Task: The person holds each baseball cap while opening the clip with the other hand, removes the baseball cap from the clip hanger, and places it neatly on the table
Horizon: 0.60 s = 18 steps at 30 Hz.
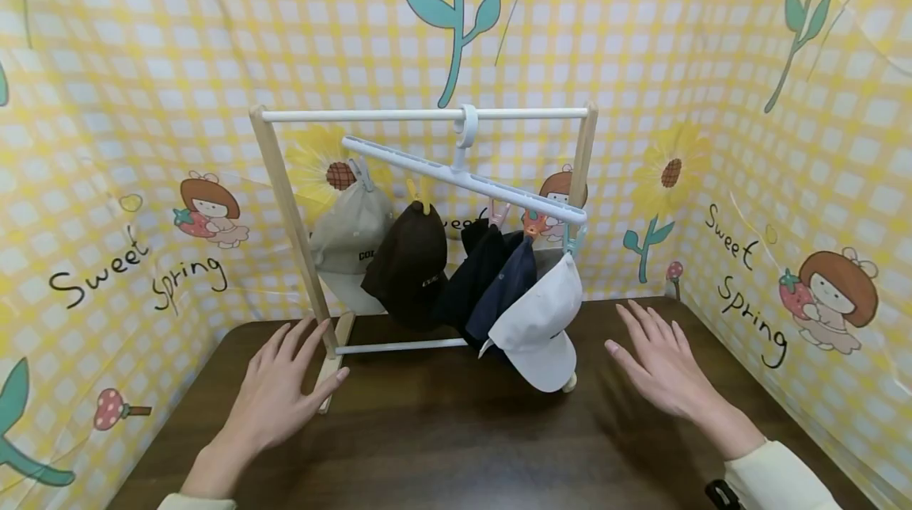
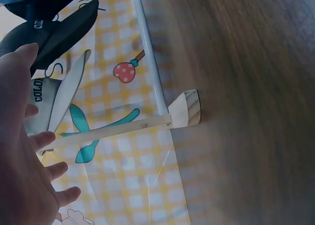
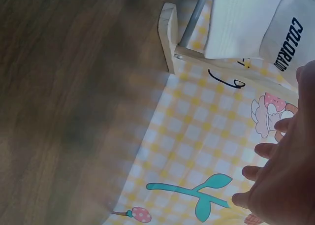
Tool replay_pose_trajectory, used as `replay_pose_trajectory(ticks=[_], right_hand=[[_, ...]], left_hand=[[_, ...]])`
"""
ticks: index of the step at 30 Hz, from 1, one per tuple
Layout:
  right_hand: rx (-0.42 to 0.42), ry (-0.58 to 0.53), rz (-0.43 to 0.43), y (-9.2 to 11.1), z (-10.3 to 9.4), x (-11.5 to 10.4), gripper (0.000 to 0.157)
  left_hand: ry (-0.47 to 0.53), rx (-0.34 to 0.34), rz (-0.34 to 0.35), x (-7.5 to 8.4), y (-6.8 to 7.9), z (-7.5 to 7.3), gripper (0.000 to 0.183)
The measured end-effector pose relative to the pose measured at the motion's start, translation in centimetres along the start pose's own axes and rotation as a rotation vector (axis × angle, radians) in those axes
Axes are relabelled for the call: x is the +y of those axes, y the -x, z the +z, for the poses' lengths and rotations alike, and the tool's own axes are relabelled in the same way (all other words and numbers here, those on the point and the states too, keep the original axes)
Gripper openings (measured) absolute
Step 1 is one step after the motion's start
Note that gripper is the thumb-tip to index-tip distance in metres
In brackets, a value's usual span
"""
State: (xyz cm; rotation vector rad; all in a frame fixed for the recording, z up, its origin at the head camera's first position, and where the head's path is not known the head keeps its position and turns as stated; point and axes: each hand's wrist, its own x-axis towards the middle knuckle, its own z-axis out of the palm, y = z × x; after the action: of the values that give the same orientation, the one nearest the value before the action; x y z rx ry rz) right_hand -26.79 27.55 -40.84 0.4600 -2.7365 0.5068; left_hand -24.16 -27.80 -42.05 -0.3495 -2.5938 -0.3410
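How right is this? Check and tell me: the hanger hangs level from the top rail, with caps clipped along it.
Not level: the head view shows the hanger tilted, its end above the white cap lower than the one above the beige cap. The rest stands.

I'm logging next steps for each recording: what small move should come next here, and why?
Probably bring the right hand in to gently raise the low end of the hanger. It hangs tilted from the rack's top bar, sloping down towards the white cap, and that hand, open and holding nothing, is the nearer one to that end.
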Motion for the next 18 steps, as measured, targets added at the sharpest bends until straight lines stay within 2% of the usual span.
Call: replay_pose_trajectory(ticks=[11,18], right_hand=[[0.107,-0.014,-0.033,-0.5,-0.8,-0.4,0.069],[0.105,-0.033,-0.037,-0.9,-0.8,-0.8,0.07]], left_hand=[[0.025,0.019,0.018,0.9,-0.7,-0.5,0.079],[0.029,0.021,0.014,1.1,-0.5,-0.7,0.077]])
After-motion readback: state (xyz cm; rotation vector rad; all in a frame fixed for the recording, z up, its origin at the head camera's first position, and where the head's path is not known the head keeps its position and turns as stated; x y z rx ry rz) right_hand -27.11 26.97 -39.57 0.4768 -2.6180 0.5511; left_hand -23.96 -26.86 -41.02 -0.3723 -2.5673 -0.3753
